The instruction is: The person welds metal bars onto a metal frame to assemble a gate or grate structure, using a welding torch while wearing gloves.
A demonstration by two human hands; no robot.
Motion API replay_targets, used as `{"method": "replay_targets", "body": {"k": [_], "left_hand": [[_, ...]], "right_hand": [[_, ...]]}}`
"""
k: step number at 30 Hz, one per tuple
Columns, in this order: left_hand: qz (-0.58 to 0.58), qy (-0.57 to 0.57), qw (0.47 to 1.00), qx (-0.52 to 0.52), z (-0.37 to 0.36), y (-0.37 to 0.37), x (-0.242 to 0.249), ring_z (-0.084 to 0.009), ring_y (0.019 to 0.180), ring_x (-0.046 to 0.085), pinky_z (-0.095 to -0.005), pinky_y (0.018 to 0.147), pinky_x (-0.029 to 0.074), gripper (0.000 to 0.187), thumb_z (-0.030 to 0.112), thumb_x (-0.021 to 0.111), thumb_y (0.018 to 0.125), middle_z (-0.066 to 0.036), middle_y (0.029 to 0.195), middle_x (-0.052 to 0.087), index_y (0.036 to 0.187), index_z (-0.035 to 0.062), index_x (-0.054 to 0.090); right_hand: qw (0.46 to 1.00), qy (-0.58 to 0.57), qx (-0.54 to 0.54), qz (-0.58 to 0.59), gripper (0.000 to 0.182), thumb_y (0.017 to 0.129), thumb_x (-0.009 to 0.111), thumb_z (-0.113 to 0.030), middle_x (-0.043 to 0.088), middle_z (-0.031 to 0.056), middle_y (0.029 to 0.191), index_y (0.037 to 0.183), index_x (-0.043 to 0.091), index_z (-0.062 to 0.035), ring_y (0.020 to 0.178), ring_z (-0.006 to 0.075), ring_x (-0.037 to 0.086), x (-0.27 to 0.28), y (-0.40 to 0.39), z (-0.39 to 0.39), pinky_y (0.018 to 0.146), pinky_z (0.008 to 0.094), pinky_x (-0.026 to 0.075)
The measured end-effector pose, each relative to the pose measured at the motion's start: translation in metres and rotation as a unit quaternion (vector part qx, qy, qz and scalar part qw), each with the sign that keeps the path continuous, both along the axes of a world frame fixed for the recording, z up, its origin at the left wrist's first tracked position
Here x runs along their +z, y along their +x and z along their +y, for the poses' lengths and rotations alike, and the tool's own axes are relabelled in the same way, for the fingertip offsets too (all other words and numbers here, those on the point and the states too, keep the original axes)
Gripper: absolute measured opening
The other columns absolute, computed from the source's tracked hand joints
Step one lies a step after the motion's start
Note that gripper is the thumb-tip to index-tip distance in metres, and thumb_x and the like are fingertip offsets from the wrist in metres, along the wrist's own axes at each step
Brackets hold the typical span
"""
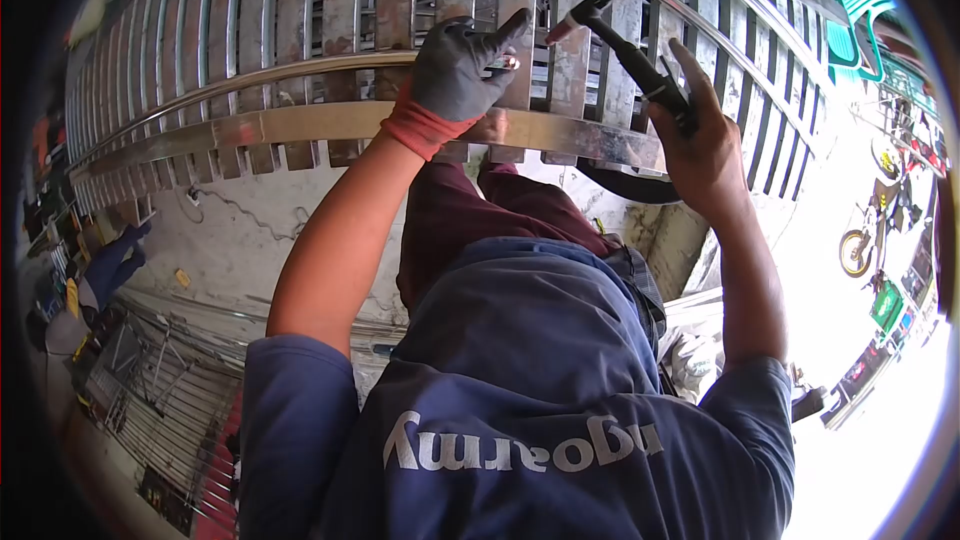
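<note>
My left hand (460,75), in a grey glove with a red cuff, is wrapped round a shiny round metal tube (320,65). Its index finger points out to the right, and a bright bit of metal shows just below that finger. In my bare right hand (705,145) lies a black TIG welding torch (632,62), held at its handle with some fingers stretched out along it. The torch's pinkish nozzle (563,32) points toward the left hand, apart from it. Below both hands runs a flat shiny metal bar (330,124).
A slatted metal table (380,0) spreads beneath the hands. Long metal tubing (720,50) lies across its right side. Green plastic chairs (862,15) and a motorcycle (857,250) stand at right. Another person (90,290) is low at left, near metal bars (165,420).
</note>
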State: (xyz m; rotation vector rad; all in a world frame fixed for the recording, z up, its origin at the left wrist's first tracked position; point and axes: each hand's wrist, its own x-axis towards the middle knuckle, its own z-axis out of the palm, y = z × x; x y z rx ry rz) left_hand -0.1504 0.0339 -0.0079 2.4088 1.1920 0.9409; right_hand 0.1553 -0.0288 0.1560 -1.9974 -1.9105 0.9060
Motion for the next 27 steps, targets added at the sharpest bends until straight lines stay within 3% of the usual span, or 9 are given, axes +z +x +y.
{"method": "replay_targets", "body": {"k": [2, 11, 17, 20, 23, 27], "left_hand": [[-0.002, -0.029, 1.000, -0.004, 0.000, 0.000, 0.002, -0.0333, 0.091, 0.070, -0.0469, 0.105, 0.054, 0.077, 0.021, 0.083, 0.092, -0.007, 0.103, 0.081, 0.164, 0.0252, 0.057], [0.039, -0.049, 0.998, -0.006, 0.001, -0.001, 0.003, -0.0344, 0.096, 0.069, -0.0484, 0.104, 0.054, 0.096, 0.020, 0.085, 0.085, -0.004, 0.103, 0.080, 0.172, 0.0239, 0.045], [0.204, -0.001, 0.976, 0.075, -0.003, 0.002, 0.030, -0.0374, 0.108, 0.066, -0.0559, 0.110, 0.047, 0.108, 0.016, 0.083, 0.079, -0.006, 0.108, 0.077, 0.176, 0.0218, 0.035], [0.206, 0.004, 0.974, 0.093, -0.005, 0.002, 0.021, -0.0360, 0.107, 0.067, -0.0560, 0.113, 0.045, 0.107, 0.016, 0.083, 0.080, -0.006, 0.106, 0.077, 0.176, 0.0202, 0.035], [0.120, -0.050, 0.991, 0.042, -0.001, -0.008, 0.011, -0.0345, 0.107, 0.067, -0.0540, 0.114, 0.044, 0.104, 0.020, 0.083, 0.085, -0.006, 0.104, 0.077, 0.176, 0.0184, 0.034], [0.118, -0.010, 0.992, 0.046, -0.007, -0.007, 0.009, -0.0326, 0.106, 0.067, -0.0520, 0.115, 0.044, 0.101, 0.025, 0.085, 0.087, -0.006, 0.103, 0.078, 0.175, 0.0176, 0.037]], "right_hand": [[1.000, 0.020, -0.019, -0.012, 0.073, 0.107, 0.072, -0.018, 0.084, 0.0195, 0.106, 0.172, 0.039, -0.0210, 0.098, 0.0359, 0.084, -0.005, 0.009, -0.010, 0.085, 0.0460, 0.063], [0.992, 0.007, -0.127, -0.018, 0.076, 0.107, 0.073, -0.023, 0.080, 0.0268, 0.097, 0.173, 0.037, -0.0202, 0.090, 0.0393, 0.082, -0.026, 0.013, -0.048, 0.078, 0.0490, 0.061], [0.991, 0.038, -0.126, 0.001, 0.076, 0.106, 0.074, -0.023, 0.079, 0.0262, 0.095, 0.172, 0.038, -0.0193, 0.087, 0.0414, 0.081, -0.041, 0.021, -0.061, 0.078, 0.0490, 0.060], [0.990, 0.043, -0.132, -0.003, 0.076, 0.106, 0.074, -0.023, 0.079, 0.0254, 0.094, 0.172, 0.038, -0.0193, 0.085, 0.0408, 0.081, -0.042, 0.025, -0.064, 0.077, 0.0490, 0.060], [0.990, 0.038, -0.138, -0.006, 0.076, 0.105, 0.074, -0.023, 0.079, 0.0250, 0.094, 0.172, 0.038, -0.0193, 0.084, 0.0403, 0.081, -0.041, 0.028, -0.064, 0.076, 0.0489, 0.060], [0.990, 0.054, -0.131, -0.012, 0.075, 0.106, 0.074, -0.023, 0.079, 0.0244, 0.094, 0.172, 0.039, -0.0194, 0.084, 0.0393, 0.081, -0.041, 0.031, -0.064, 0.074, 0.0483, 0.060]]}}
